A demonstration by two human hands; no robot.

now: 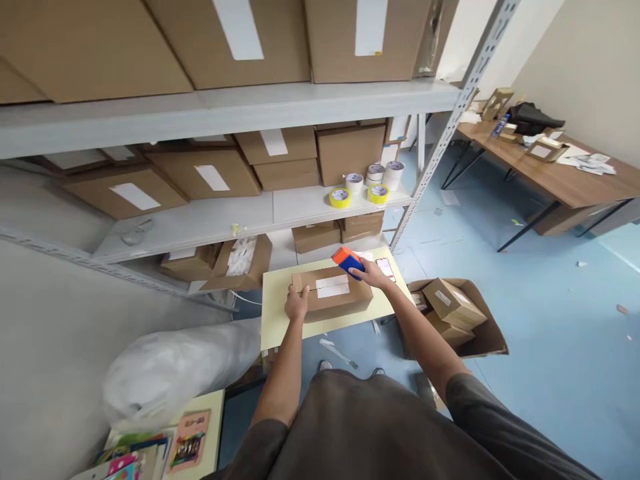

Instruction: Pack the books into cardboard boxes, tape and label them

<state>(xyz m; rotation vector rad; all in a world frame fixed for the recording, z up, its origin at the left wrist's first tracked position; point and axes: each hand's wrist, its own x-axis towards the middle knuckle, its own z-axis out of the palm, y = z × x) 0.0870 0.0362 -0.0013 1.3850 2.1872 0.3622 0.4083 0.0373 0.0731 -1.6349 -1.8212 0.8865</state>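
A long brown cardboard box [333,308] with a white label [333,287] on top lies on a pale yellow table [273,327]. At its left end my left hand [297,303] grips the top edge, fingers on the cardboard. My right hand [373,274] is closed around an orange and blue tape dispenser [349,261], held above the box's right part. A phone [385,269] lies by the table's right end, just beyond my right hand.
Metal shelves [225,107] with boxes rise in front, tape rolls [354,183] on the middle one. An open carton [493,333] holding boxes stands right of the table. White plastic wrapping [170,367] bulges at left; a brown desk [575,177] stands far right.
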